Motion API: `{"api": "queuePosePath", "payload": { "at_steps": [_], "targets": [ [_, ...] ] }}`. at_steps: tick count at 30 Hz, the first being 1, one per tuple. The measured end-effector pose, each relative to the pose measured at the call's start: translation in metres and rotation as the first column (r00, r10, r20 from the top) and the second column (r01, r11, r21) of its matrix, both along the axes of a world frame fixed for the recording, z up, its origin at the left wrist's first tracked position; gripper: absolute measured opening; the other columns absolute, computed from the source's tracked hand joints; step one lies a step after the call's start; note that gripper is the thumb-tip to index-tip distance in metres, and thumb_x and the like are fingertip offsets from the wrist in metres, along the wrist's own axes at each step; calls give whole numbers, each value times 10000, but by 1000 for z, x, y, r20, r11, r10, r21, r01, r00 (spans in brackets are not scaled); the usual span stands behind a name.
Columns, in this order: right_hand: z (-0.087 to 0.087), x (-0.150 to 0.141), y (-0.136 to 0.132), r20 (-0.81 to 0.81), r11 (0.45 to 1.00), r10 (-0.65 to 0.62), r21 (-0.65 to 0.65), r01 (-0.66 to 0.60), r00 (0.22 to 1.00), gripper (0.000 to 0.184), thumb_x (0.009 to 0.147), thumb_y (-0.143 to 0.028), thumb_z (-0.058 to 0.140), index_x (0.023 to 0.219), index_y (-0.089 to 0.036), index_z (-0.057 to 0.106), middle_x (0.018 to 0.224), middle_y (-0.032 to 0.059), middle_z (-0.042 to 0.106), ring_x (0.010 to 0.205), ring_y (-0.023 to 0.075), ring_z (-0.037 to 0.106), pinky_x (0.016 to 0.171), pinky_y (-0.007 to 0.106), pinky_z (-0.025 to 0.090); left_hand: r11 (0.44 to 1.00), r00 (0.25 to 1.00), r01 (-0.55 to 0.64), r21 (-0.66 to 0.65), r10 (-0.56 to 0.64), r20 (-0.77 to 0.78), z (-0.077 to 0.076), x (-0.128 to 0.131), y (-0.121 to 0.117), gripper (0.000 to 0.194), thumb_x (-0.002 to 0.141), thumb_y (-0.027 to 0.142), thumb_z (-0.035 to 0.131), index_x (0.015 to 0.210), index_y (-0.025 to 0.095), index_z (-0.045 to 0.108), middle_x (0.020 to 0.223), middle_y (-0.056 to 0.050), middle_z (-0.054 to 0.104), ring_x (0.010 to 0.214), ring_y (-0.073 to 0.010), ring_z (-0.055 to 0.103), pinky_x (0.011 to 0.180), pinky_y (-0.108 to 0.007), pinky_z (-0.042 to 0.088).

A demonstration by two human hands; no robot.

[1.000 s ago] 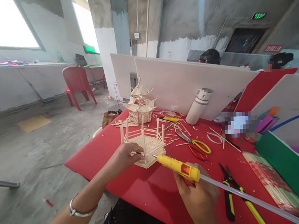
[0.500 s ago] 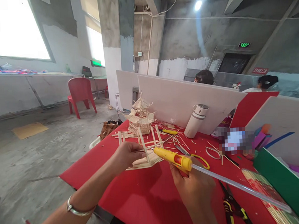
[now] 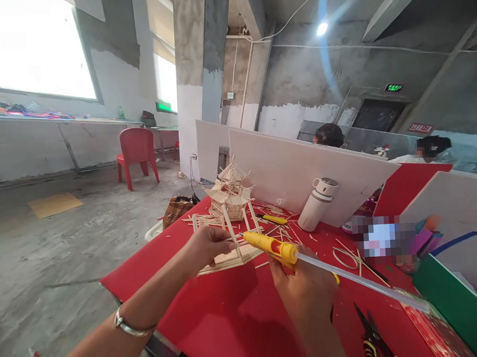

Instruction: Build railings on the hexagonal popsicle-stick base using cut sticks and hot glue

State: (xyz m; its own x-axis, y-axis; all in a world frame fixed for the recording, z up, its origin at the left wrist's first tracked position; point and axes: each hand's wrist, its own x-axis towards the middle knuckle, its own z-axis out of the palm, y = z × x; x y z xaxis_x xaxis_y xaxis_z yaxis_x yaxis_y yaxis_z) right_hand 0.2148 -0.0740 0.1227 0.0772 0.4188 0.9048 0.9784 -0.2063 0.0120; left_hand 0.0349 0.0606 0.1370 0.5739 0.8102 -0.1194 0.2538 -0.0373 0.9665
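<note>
My right hand [image 3: 303,281] is closed round a yellow hot glue gun [image 3: 270,246], with a long clear glue stick [image 3: 355,279] running out of its back. The gun's nozzle is at an upright post of a small wooden stick frame [image 3: 227,264], which rests on the red tabletop [image 3: 206,318]. On the left of that post, my left hand [image 3: 208,246] pinches a thin wooden stick at the frame; the fingers partly hide it. Behind the frame stands a pagoda model [image 3: 231,192] built of similar sticks. Loose sticks [image 3: 281,232] lie around it.
A yellow utility knife [image 3: 275,219] and a white flask [image 3: 317,203] are farther back, before a white partition [image 3: 277,155]. Dark pruning shears [image 3: 372,334] lie front right, near a green box [image 3: 456,295]. Two people sit beyond the partition. A red chair [image 3: 137,152] stands left.
The view has shifted, so the scene sits lower and slightly right. The glue gun has moved a little closer to the post. My right hand now hides most of the scissors.
</note>
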Motion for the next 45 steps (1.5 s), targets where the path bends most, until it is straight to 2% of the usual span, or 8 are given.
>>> {"api": "queuePosePath", "payload": {
  "at_steps": [17, 25, 28, 32, 36, 39, 41, 45],
  "targets": [
    [-4, 0, -1, -48, 998, 49, -33, -50, 998, 253, 963, -390, 491, 815, -202, 575, 660, 12, 606, 619, 169, 579, 632, 274, 383, 1000, 1000, -7, -19, 7, 10, 0, -4, 2, 298, 615, 419, 771, 712, 145, 706, 609, 30, 551, 503, -86, 441, 390, -193, 387],
    [-15, 3, 1, -84, 997, -18, -73, 11, 996, 247, 943, -401, 509, 839, -200, 609, 697, 31, 647, 630, 182, 599, 627, 280, 389, 999, 999, -35, -18, 36, 35, -4, -6, 4, 322, 614, 428, 786, 750, 141, 734, 615, 12, 572, 516, -98, 450, 378, -180, 378],
    [-22, 13, 2, -128, 989, -108, -112, 94, 986, 280, 924, -417, 525, 826, -180, 639, 701, 63, 666, 652, 206, 627, 608, 289, 386, 998, 997, -54, -29, 56, 56, -4, -9, 5, 321, 596, 435, 802, 698, 141, 725, 583, 16, 553, 496, -97, 437, 371, -183, 376],
    [-24, 31, 10, -296, 958, -256, -206, 200, 920, 381, 897, -504, 538, 796, -164, 675, 687, 104, 689, 641, 241, 646, 562, 302, 357, 997, 996, -60, -50, 63, 59, -1, -15, 7, 339, 577, 438, 828, 701, 141, 724, 603, 7, 583, 500, -95, 442, 383, -184, 391],
    [-12, 42, 20, -582, 944, -261, -319, 79, 770, 403, 835, -594, 575, 812, -201, 662, 705, 88, 718, 663, 265, 666, 539, 292, 344, 994, 994, -70, -84, 76, 80, -3, -21, 17, 365, 580, 447, 842, 746, 139, 738, 645, -7, 607, 514, -89, 450, 389, -171, 399],
    [-4, 46, 24, -723, 945, -236, -326, -19, 649, 416, 785, -633, 605, 821, -220, 635, 717, 69, 725, 707, 284, 675, 560, 295, 369, 991, 992, -63, -118, 75, 99, -4, -24, 24, 400, 568, 441, 858, 806, 137, 753, 697, -25, 632, 520, -87, 464, 375, -161, 396],
    [-3, 46, 25, -764, 950, -197, -303, -72, 614, 410, 775, -629, 614, 848, -226, 629, 745, 62, 729, 737, 283, 677, 584, 299, 385, 989, 992, -48, -141, 64, 109, -3, -27, 26, 406, 568, 433, 866, 823, 136, 757, 722, -33, 643, 511, -80, 463, 364, -156, 395],
    [-6, 47, 25, -784, 955, -129, -264, -137, 608, 397, 774, -605, 623, 907, -231, 637, 769, 45, 728, 738, 267, 667, 597, 296, 389, 980, 990, -14, -198, 41, 135, 5, -33, 23, 361, 587, 387, 877, 819, 135, 764, 777, -53, 669, 529, -82, 497, 352, -143, 395]
  ]
}}
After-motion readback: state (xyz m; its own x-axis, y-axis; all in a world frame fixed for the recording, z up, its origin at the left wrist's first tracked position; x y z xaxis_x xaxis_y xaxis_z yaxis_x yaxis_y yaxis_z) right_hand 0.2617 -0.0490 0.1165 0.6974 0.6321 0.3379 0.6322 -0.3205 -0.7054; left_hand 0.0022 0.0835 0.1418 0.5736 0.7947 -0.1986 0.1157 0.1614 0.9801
